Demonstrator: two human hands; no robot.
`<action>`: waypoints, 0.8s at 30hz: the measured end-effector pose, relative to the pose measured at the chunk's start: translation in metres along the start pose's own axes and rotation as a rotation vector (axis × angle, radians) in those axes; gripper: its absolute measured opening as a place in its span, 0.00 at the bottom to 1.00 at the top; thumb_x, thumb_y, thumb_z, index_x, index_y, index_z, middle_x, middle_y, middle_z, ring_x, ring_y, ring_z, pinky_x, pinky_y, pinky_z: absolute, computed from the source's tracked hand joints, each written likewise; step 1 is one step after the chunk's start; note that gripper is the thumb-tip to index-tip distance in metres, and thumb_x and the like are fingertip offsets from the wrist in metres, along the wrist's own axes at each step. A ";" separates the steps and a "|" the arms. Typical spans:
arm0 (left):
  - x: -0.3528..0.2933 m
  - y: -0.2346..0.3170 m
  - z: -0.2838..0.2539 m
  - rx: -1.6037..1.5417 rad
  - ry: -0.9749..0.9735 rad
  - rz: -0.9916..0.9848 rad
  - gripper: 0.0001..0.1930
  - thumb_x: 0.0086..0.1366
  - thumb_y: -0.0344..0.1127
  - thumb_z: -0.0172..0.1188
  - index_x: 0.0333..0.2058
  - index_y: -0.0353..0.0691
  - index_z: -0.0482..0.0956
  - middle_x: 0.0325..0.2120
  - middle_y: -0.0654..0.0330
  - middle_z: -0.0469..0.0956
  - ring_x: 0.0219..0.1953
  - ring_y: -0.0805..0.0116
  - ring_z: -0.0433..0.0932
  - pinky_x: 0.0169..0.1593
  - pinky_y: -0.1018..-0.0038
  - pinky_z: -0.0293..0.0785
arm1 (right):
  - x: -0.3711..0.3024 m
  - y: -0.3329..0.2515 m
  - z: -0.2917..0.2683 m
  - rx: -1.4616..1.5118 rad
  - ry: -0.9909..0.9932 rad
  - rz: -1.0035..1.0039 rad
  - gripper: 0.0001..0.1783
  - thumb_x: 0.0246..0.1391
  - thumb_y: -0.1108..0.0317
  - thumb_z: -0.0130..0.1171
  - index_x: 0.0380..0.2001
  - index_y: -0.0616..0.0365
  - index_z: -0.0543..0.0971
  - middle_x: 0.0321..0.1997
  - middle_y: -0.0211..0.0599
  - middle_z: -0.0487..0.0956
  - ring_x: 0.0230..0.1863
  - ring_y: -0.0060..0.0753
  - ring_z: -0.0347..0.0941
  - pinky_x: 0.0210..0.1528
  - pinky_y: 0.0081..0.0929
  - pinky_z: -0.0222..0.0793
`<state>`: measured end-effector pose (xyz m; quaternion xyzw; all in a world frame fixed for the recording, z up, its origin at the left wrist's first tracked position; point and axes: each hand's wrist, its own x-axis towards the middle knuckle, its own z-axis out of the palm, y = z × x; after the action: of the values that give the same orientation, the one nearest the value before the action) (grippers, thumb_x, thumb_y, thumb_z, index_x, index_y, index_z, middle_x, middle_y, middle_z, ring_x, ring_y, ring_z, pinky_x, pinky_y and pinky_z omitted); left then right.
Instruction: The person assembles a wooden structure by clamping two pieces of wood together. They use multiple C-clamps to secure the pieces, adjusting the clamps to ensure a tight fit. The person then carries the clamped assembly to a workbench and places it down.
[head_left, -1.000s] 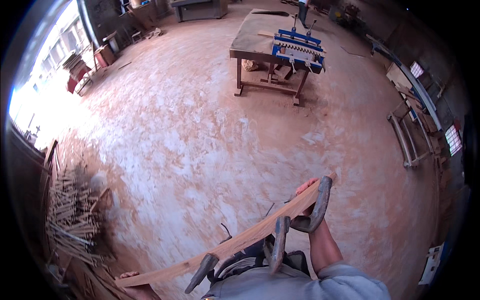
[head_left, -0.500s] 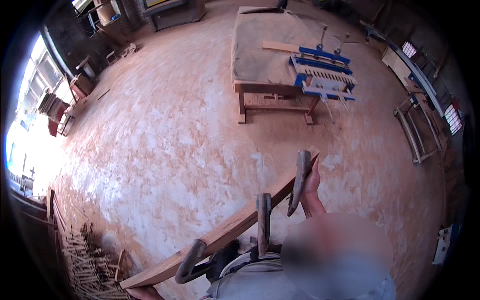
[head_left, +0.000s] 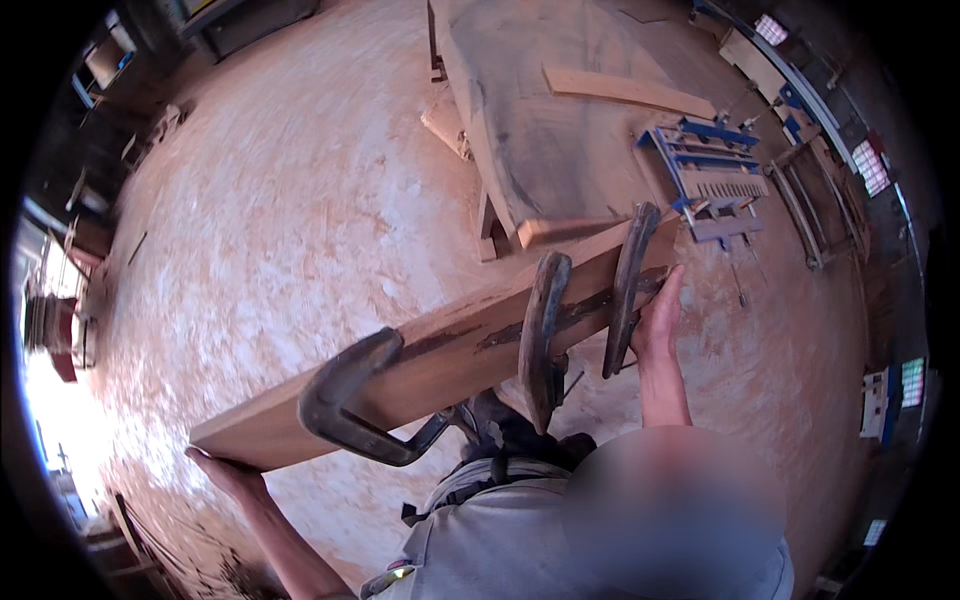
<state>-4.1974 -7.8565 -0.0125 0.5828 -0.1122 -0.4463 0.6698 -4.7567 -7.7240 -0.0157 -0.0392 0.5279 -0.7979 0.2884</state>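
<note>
A long wooden board (head_left: 460,365) is held up in front of my body, sloping from lower left to upper right. Three dark metal C-clamps are fixed on it: one near the left part (head_left: 322,400), another around the middle (head_left: 540,330), the third near the right end (head_left: 630,290). My left hand (head_left: 235,475) grips the left end from below, its fingers partly hidden under the wood. At the other end, my right hand (head_left: 657,320) is closed on the lower edge beside the third clamp, most of its fingers hidden by the board.
Just beyond the board's right end stands a worktable (head_left: 570,160) with a plank (head_left: 630,90) on top. A blue clamping jig (head_left: 715,165) with a slotted wooden piece sits at its right side. A metal frame (head_left: 815,200) stands farther right. Thin sticks lie at lower left.
The board has risen and moved closer to the worktable, its broad face turning into view. Both hands still hold it, and my left hand and forearm now show more fully.
</note>
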 end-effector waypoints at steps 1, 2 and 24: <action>0.026 0.002 0.032 0.017 -0.081 -0.007 0.36 0.64 0.64 0.39 0.59 0.40 0.60 0.57 0.55 0.63 0.58 0.61 0.61 0.62 0.63 0.53 | 0.018 0.009 0.017 0.006 -0.038 -0.034 0.31 0.62 0.40 0.36 0.53 0.56 0.65 0.51 0.33 0.70 0.51 0.31 0.68 0.53 0.33 0.65; 0.056 0.003 0.063 0.033 -0.161 -0.015 0.35 0.64 0.64 0.40 0.59 0.40 0.60 0.56 0.55 0.63 0.58 0.62 0.61 0.61 0.64 0.54 | 0.036 0.017 0.039 -0.012 0.016 -0.051 0.32 0.61 0.39 0.37 0.51 0.55 0.67 0.48 0.32 0.72 0.48 0.29 0.69 0.47 0.31 0.69; 0.475 -0.092 0.790 0.589 -1.078 -0.299 0.17 0.67 0.41 0.44 0.46 0.34 0.71 0.43 0.58 0.75 0.46 0.66 0.71 0.52 0.69 0.65 | 0.294 0.127 0.368 -0.156 0.669 0.030 0.26 0.61 0.40 0.40 0.31 0.52 0.73 0.18 0.28 0.69 0.15 0.23 0.63 0.17 0.22 0.58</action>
<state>-4.4963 -8.7330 -0.0355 0.4453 -0.4692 -0.7165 0.2612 -4.8129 -8.2083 -0.0347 0.2106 0.6531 -0.7194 0.1072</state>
